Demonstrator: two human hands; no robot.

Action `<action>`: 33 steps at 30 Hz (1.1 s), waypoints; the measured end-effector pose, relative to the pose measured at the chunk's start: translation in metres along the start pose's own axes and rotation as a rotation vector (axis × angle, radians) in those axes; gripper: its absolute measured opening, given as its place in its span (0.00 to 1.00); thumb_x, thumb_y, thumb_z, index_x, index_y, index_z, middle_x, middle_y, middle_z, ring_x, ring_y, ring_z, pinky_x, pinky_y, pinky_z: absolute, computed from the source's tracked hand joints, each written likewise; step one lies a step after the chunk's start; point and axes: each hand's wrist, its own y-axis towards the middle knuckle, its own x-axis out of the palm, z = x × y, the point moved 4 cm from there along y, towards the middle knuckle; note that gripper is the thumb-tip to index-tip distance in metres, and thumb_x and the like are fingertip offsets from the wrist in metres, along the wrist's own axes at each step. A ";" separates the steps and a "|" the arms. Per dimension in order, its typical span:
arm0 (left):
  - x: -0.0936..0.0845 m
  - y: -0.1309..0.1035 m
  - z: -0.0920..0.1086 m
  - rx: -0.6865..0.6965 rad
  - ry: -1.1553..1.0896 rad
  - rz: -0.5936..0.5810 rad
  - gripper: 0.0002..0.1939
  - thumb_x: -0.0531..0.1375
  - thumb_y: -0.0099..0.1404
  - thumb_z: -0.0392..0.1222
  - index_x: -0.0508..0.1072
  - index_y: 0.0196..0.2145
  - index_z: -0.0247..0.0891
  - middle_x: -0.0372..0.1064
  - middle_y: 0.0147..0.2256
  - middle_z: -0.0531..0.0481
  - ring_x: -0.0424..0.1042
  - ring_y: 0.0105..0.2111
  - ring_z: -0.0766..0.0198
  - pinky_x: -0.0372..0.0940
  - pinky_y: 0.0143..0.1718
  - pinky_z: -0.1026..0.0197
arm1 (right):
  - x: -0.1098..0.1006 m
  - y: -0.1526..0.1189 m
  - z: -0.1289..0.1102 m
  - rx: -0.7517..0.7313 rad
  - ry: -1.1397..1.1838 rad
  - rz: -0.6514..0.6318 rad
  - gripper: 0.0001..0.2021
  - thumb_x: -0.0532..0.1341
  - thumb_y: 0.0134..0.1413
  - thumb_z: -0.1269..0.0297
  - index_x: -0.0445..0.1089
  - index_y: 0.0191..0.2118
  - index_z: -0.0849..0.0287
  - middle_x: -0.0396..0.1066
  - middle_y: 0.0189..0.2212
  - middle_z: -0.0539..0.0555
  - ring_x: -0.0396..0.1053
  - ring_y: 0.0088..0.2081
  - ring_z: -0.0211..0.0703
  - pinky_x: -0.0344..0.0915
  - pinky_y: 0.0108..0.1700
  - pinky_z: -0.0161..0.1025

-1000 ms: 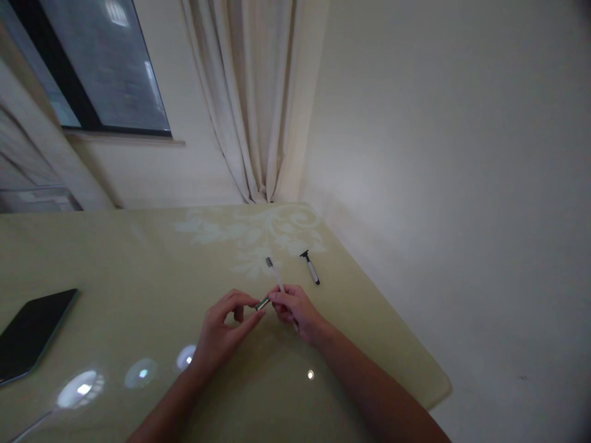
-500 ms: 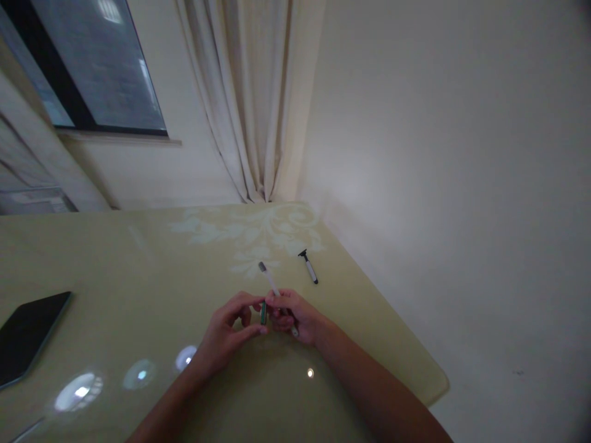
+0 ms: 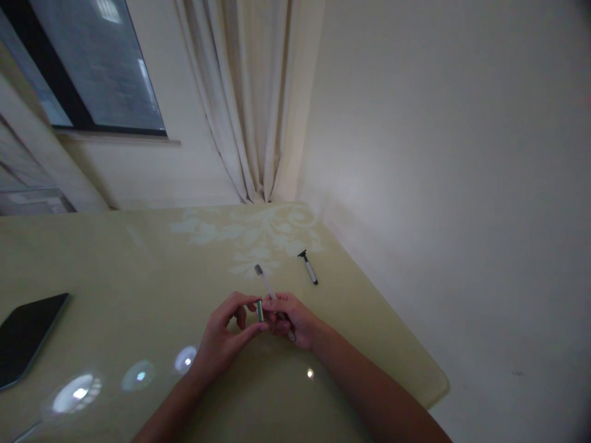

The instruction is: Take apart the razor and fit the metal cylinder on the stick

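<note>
Between the thumb and forefinger of my left hand (image 3: 227, 323) a small razor cartridge (image 3: 260, 311) stands on end, with a green strip and a pale face showing. My right hand (image 3: 295, 317) is closed around a white toothbrush (image 3: 269, 288), whose grey bristle head points away from me to the upper left. The handle's lower end sticks out below the right fingers. My right thumb reaches the cartridge's edge; whether it presses on it I cannot tell. Beyond my right hand a razor (image 3: 308, 267) with a black head and grey handle lies on the table.
The glossy pale-green table (image 3: 138, 264) reflects several lamps. A dark flat tablet-like object (image 3: 32, 335) lies at the left. A thin rod-like thing (image 3: 28, 432) shows at the lower left corner. The wall (image 3: 438, 184) borders the table's right side; a curtain (image 3: 253, 98) hangs behind.
The razor cartridge has turned so more of its pale face shows. The toothbrush head has shifted slightly left and down with my right hand. The razor stays put.
</note>
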 end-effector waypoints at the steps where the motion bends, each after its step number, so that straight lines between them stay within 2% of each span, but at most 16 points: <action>1: 0.001 0.000 0.000 -0.002 0.005 0.004 0.18 0.73 0.62 0.48 0.80 0.49 0.44 0.74 0.36 0.52 0.67 0.28 0.67 0.67 0.33 0.63 | 0.000 0.000 0.000 -0.005 0.003 0.002 0.16 0.74 0.44 0.57 0.70 0.28 0.61 0.62 0.18 0.41 0.46 0.15 0.24 0.37 0.18 0.31; 7: 0.004 -0.001 0.001 -0.020 0.032 0.019 0.19 0.71 0.64 0.50 0.80 0.51 0.44 0.74 0.35 0.51 0.67 0.26 0.67 0.68 0.32 0.62 | -0.002 0.005 0.004 -0.012 -0.052 0.040 0.18 0.74 0.45 0.53 0.71 0.31 0.61 0.60 0.19 0.41 0.45 0.16 0.25 0.37 0.19 0.32; 10: -0.001 0.002 0.002 -0.018 0.063 0.056 0.18 0.71 0.64 0.50 0.80 0.50 0.43 0.74 0.35 0.52 0.67 0.26 0.68 0.67 0.32 0.63 | -0.008 0.006 0.000 -0.086 -0.193 0.097 0.24 0.67 0.54 0.40 0.74 0.32 0.61 0.61 0.20 0.43 0.47 0.18 0.29 0.41 0.21 0.33; 12: -0.007 0.006 -0.001 -0.038 0.081 0.102 0.18 0.71 0.63 0.50 0.80 0.49 0.43 0.74 0.35 0.52 0.66 0.25 0.68 0.67 0.31 0.63 | -0.011 0.003 -0.010 -0.233 -0.434 0.165 0.29 0.58 0.63 0.36 0.77 0.34 0.61 0.61 0.20 0.46 0.52 0.20 0.33 0.47 0.24 0.34; 15: -0.018 0.013 -0.009 -0.101 0.091 0.162 0.18 0.71 0.62 0.53 0.82 0.46 0.42 0.73 0.33 0.53 0.65 0.24 0.68 0.66 0.28 0.64 | -0.011 -0.004 -0.024 -0.464 -0.836 0.235 0.28 0.53 0.71 0.41 0.82 0.39 0.59 0.68 0.24 0.50 0.62 0.28 0.39 0.55 0.33 0.36; 17: -0.023 0.017 -0.016 -0.140 0.072 0.181 0.18 0.71 0.61 0.54 0.82 0.44 0.40 0.73 0.31 0.53 0.65 0.23 0.68 0.64 0.26 0.65 | -0.009 -0.006 -0.027 -0.512 -0.979 0.222 0.26 0.52 0.73 0.45 0.82 0.43 0.58 0.70 0.26 0.51 0.64 0.31 0.42 0.56 0.36 0.37; 20: -0.028 0.023 -0.025 -0.166 0.026 0.189 0.20 0.71 0.60 0.55 0.83 0.44 0.39 0.74 0.30 0.52 0.65 0.23 0.68 0.63 0.24 0.66 | -0.008 -0.003 -0.024 -0.489 -1.093 0.171 0.26 0.51 0.74 0.47 0.83 0.42 0.59 0.69 0.24 0.50 0.62 0.28 0.41 0.54 0.34 0.37; 22: -0.030 0.026 -0.028 -0.167 0.006 0.194 0.21 0.71 0.59 0.55 0.83 0.44 0.39 0.73 0.29 0.52 0.65 0.22 0.69 0.62 0.24 0.66 | -0.009 0.001 -0.023 -0.483 -1.149 0.189 0.26 0.52 0.74 0.48 0.83 0.41 0.59 0.70 0.25 0.51 0.63 0.28 0.41 0.53 0.34 0.36; 25: -0.033 0.026 -0.030 -0.181 -0.001 0.193 0.22 0.72 0.58 0.56 0.84 0.43 0.38 0.72 0.27 0.53 0.64 0.22 0.69 0.60 0.23 0.66 | -0.013 0.004 -0.025 -0.497 -1.154 0.244 0.26 0.51 0.74 0.49 0.83 0.45 0.59 0.72 0.26 0.52 0.65 0.29 0.42 0.54 0.34 0.36; 29: -0.033 0.024 -0.031 -0.198 -0.019 0.175 0.22 0.73 0.57 0.55 0.84 0.43 0.38 0.73 0.28 0.52 0.65 0.23 0.68 0.61 0.24 0.65 | -0.010 0.006 -0.024 -0.505 -1.213 0.204 0.24 0.52 0.74 0.49 0.83 0.48 0.57 0.74 0.26 0.51 0.66 0.28 0.41 0.53 0.33 0.36; 33: -0.030 0.022 -0.031 -0.198 -0.020 0.187 0.22 0.73 0.55 0.55 0.84 0.41 0.37 0.73 0.28 0.52 0.64 0.23 0.68 0.60 0.24 0.65 | -0.011 0.006 -0.025 -0.476 -1.315 0.308 0.23 0.52 0.74 0.52 0.84 0.47 0.55 0.78 0.29 0.54 0.70 0.32 0.43 0.53 0.34 0.36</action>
